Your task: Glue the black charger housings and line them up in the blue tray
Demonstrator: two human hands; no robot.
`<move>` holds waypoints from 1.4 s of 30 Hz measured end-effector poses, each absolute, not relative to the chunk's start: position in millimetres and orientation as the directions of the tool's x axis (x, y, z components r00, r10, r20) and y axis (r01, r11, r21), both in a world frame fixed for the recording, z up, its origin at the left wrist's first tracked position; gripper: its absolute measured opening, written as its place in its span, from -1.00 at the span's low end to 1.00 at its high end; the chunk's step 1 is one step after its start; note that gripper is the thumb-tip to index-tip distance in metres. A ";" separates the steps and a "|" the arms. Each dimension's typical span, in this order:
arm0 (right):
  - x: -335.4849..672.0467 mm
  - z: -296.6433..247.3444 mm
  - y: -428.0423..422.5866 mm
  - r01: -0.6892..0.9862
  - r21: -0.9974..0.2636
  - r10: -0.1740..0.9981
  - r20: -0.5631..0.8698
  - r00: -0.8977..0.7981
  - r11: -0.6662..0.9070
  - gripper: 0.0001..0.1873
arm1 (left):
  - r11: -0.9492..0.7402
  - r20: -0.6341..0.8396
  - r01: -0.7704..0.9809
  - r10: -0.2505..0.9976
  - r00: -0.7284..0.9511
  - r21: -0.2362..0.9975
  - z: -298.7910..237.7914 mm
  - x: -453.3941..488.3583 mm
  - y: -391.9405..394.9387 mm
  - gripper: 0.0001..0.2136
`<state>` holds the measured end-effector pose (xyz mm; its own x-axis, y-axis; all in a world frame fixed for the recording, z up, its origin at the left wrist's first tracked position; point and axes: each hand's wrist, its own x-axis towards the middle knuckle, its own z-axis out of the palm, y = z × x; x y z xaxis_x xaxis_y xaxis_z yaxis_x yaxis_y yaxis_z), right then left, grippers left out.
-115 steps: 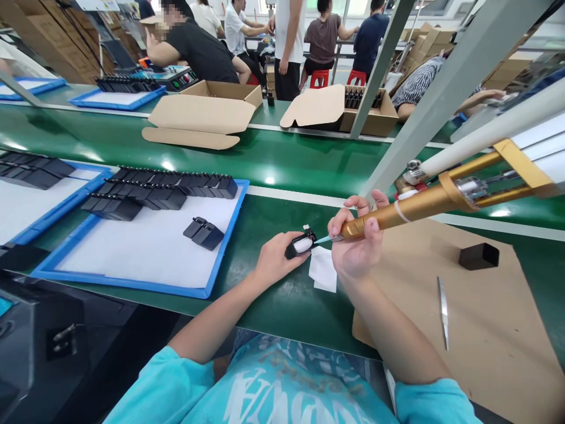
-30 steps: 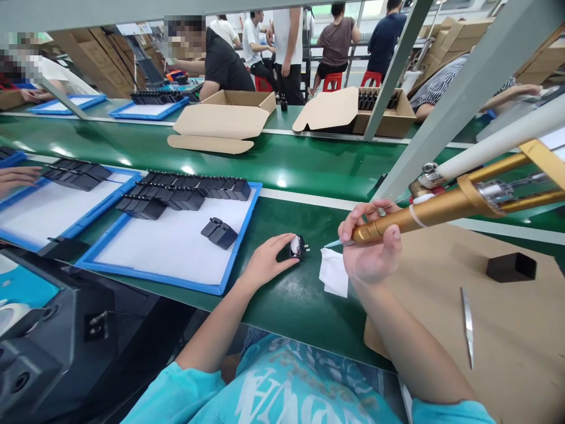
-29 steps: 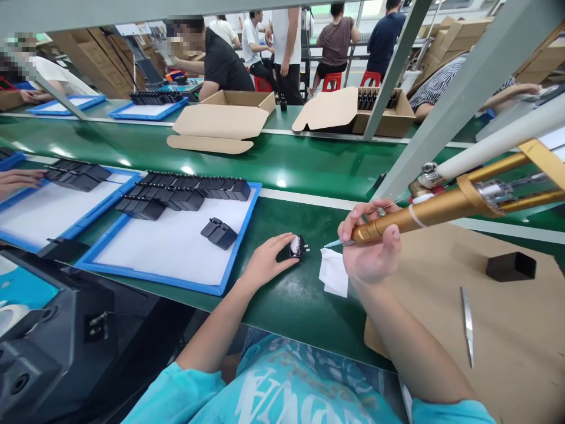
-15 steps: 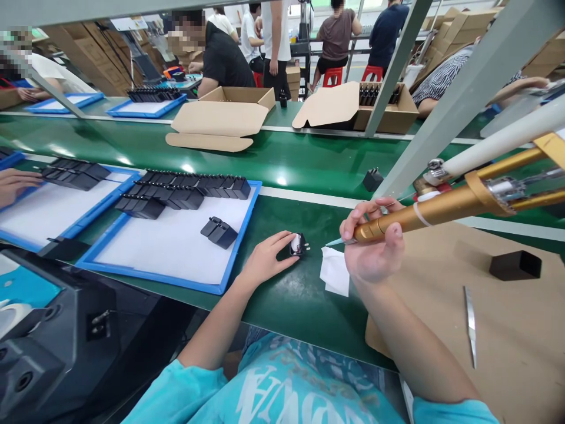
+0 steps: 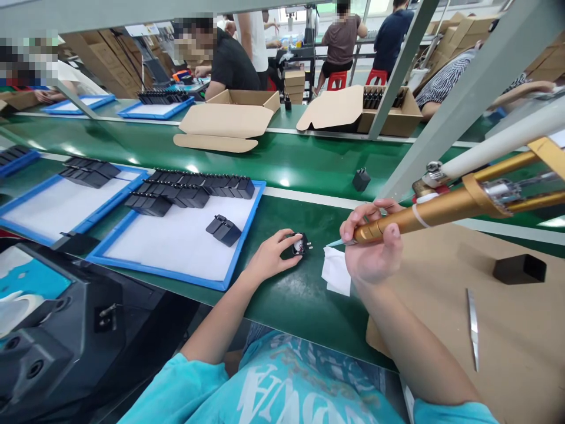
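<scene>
**A:** What is set out at the left of the frame?

**B:** A blue tray (image 5: 159, 273) is laid on the green bench (image 5: 300, 306). Rows of black charger housings (image 5: 198, 187) are lined along its far edge, and a loose pair (image 5: 224, 229) sits nearer the middle.

**A:** And at the centre?

**B:** A small black charger piece (image 5: 301, 244) is pinched against the bench between the thumb and fingers of the left hand (image 5: 269, 259), with its prongs turned rightward. A white wipe (image 5: 336, 274) lies just beside it.

**A:** Further right?

**B:** A gold dispensing gun (image 5: 424, 213) is gripped by the right hand (image 5: 373, 256), with the fingers wrapped shut round its barrel. The pale nozzle tip (image 5: 335, 242) is held near the piece but apart from it.

**A:** Which step is this judged to be?

**B:** Aiming, with nothing yet applied. For contact, the piece would have to be kept still and the tip closed in finely.
</scene>
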<state>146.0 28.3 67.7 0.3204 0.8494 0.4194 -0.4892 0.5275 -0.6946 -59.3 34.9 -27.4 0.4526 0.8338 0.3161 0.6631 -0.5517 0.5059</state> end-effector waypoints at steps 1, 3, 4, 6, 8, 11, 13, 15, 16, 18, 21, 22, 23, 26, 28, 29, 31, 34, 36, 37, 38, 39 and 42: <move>146.0 67.5 28.3 -0.495 -0.689 0.848 0.423 0.319 0.530 -0.70 | -0.555 0.321 0.658 0.832 0.452 0.509 -28.2 -59.6 34.8 -0.57; 146.2 67.0 28.5 -0.504 -0.678 0.845 0.430 0.319 0.535 -0.72 | -0.562 0.332 0.646 0.827 0.453 0.516 -29.1 -60.2 34.3 -0.57; 146.4 66.8 28.7 -0.505 -0.675 0.843 0.432 0.319 0.537 -0.72 | -0.564 0.337 0.643 0.825 0.453 0.518 -29.1 -60.4 33.8 -0.58; 146.9 66.6 29.2 -0.502 -0.677 0.843 0.430 0.323 0.538 -0.72 | -0.564 0.336 0.647 0.826 0.453 0.513 -28.2 -60.6 32.5 -0.57; 147.4 66.3 29.8 -0.501 -0.679 0.843 0.427 0.326 0.537 -0.73 | -0.549 0.328 0.665 0.836 0.441 0.506 -26.8 -61.0 31.4 -0.52; 148.0 65.8 30.4 -0.513 -0.668 0.842 0.431 0.324 0.539 -0.74 | -0.556 0.327 0.675 0.831 0.450 0.486 -26.1 -61.6 31.6 -0.44; 148.2 65.4 30.5 -0.521 -0.660 0.840 0.437 0.321 0.542 -0.74 | -0.584 0.332 0.668 0.811 0.481 0.461 -27.7 -62.2 33.1 -0.44; 148.3 65.3 30.2 -0.526 -0.655 0.840 0.438 0.320 0.542 -0.74 | -0.602 0.335 0.666 0.799 0.500 0.442 -30.4 -62.9 35.0 -0.45; 148.3 65.3 30.1 -0.527 -0.655 0.841 0.437 0.319 0.541 -0.74 | -0.606 0.343 0.667 0.795 0.500 0.434 -32.0 -63.3 36.0 -0.45; 148.3 65.5 29.9 -0.527 -0.660 0.844 0.432 0.317 0.536 -0.75 | -0.618 0.366 0.665 0.785 0.499 0.419 -35.3 -64.4 37.5 -0.48; 148.3 65.8 29.9 -0.523 -0.665 0.846 0.432 0.312 0.533 -0.75 | -0.634 0.400 0.654 0.771 0.495 0.413 -39.0 -65.9 38.5 -0.54; 148.3 65.8 29.9 -0.524 -0.664 0.846 0.433 0.312 0.533 -0.75 | -0.634 0.404 0.650 0.771 0.493 0.417 -39.5 -66.2 38.5 -0.55; 148.4 65.8 29.9 -0.525 -0.662 0.845 0.435 0.311 0.534 -0.75 | -0.633 0.405 0.647 0.772 0.490 0.424 -39.6 -66.3 38.3 -0.56; 148.6 65.7 29.8 -0.520 -0.666 0.845 0.435 0.311 0.535 -0.75 | -0.619 0.401 0.633 0.784 0.473 0.465 -37.4 -65.8 37.3 -0.56; 148.7 65.5 29.6 -0.513 -0.669 0.844 0.436 0.314 0.537 -0.76 | -0.602 0.400 0.616 0.798 0.451 0.508 -34.7 -65.4 36.8 -0.58; 148.7 65.4 29.5 -0.512 -0.669 0.843 0.437 0.315 0.538 -0.76 | -0.590 0.394 0.608 0.807 0.439 0.531 -33.4 -65.2 36.6 -0.61; 148.8 65.2 29.4 -0.511 -0.669 0.842 0.439 0.315 0.540 -0.76 | -0.561 0.370 0.600 0.828 0.422 0.570 -31.1 -64.9 36.3 -0.66; 148.7 65.2 29.4 -0.510 -0.670 0.842 0.438 0.315 0.539 -0.77 | -0.512 0.312 0.578 0.855 0.414 0.635 -29.0 -64.1 36.0 -0.63; 148.5 65.0 29.4 -0.515 -0.667 0.842 0.436 0.317 0.539 -0.76 | -0.486 0.286 0.543 0.864 0.414 0.684 -28.1 -63.3 36.1 -0.60; 148.4 64.9 29.4 -0.517 -0.665 0.842 0.437 0.316 0.539 -0.76 | -0.476 0.274 0.529 0.867 0.417 0.702 -27.8 -62.8 36.3 -0.60; 148.2 64.6 29.5 -0.516 -0.665 0.842 0.439 0.315 0.540 -0.76 | -0.469 0.263 0.520 0.867 0.423 0.714 -27.7 -62.3 36.6 -0.62; 148.0 64.4 29.5 -0.514 -0.665 0.840 0.441 0.316 0.542 -0.76 | -0.464 0.254 0.514 0.868 0.426 0.722 -27.8 -61.9 36.8 -0.65; 147.7 63.7 29.9 -0.506 -0.666 0.837 0.433 0.334 0.547 -0.73 | -0.420 0.242 0.497 0.891 0.383 0.759 -29.7 -60.7 36.6 -0.62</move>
